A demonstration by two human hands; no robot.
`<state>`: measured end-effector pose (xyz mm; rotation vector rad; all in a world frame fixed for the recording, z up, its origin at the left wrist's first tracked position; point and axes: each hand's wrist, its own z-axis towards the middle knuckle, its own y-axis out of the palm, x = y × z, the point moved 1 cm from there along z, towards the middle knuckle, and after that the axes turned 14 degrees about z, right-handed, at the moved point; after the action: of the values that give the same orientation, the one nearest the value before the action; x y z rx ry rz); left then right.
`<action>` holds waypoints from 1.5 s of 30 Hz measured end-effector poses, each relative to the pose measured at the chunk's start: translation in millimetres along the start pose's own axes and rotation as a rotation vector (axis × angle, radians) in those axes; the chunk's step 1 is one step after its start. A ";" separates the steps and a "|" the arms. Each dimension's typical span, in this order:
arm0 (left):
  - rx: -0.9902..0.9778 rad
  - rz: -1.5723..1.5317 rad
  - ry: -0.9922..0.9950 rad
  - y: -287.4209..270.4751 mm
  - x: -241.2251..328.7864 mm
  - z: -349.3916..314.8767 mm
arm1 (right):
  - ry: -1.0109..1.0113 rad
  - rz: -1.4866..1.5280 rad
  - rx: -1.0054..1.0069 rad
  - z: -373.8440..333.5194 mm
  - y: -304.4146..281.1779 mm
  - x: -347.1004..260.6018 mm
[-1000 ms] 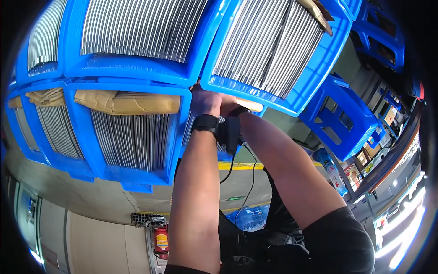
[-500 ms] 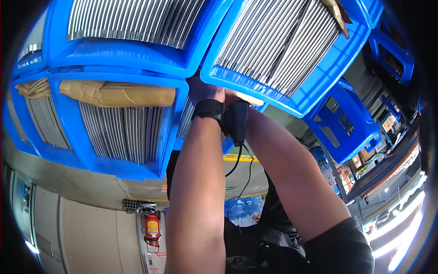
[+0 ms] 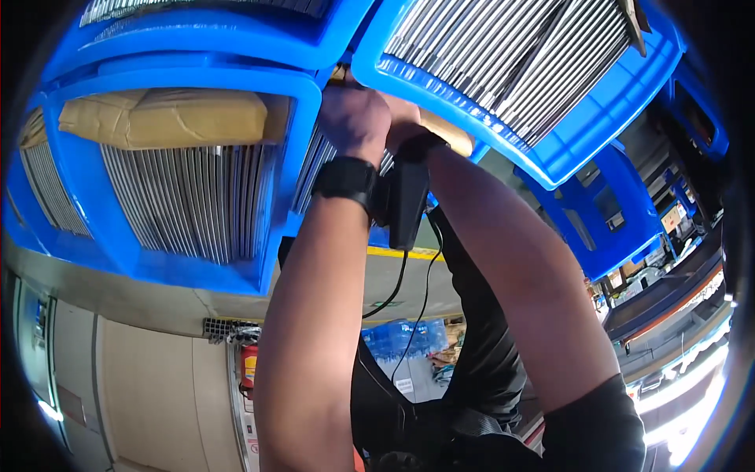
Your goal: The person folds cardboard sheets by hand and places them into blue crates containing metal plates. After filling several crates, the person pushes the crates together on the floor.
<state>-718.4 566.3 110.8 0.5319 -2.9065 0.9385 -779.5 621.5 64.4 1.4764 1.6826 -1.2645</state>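
Observation:
My left hand [image 3: 350,116] reaches up into the gap between blue plastic bins, its back toward me and its fingers out of sight. Close beside it, my right hand [image 3: 404,118] is partly covered by the rim of the tilted blue bin [image 3: 464,106] at the upper right; its fingers are hidden too. What either hand holds cannot be made out. Behind the hands sits another blue bin with thin metal rods [image 3: 314,167] and a strip of brown paper [image 3: 447,134]. Both wrists wear black straps, with a black device [image 3: 406,206] between them and a cable below.
To the left, a blue bin [image 3: 270,252] holds rows of metal rods [image 3: 185,200] under folded brown paper [image 3: 169,118]. Blue crates [image 3: 602,212] stand at the right. Lower down are a red fire extinguisher [image 3: 248,366], partly behind my left arm, and blue-tinted bottles [image 3: 405,338].
My view has shifted, and the bins on the left now sit higher in it. More of both hands shows, and the tilted bin appears farther right.

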 end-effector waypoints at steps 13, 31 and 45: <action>0.415 0.726 1.071 -10.8 -13.9 -14.2 | -0.054 -0.444 0.205 -65.9 -69.7 17.0; 0.001 1.056 0.785 6.0 -15.8 -5.3 | -0.393 -0.949 0.207 -60.2 -52.4 49.1; -0.026 1.219 1.026 -23.7 21.1 13.1 | -0.102 -0.869 0.380 -101.2 -72.4 19.2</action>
<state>-729.5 534.2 116.4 -1.4263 -1.9895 0.7790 -836.5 724.9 108.2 0.8104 2.1861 -2.1562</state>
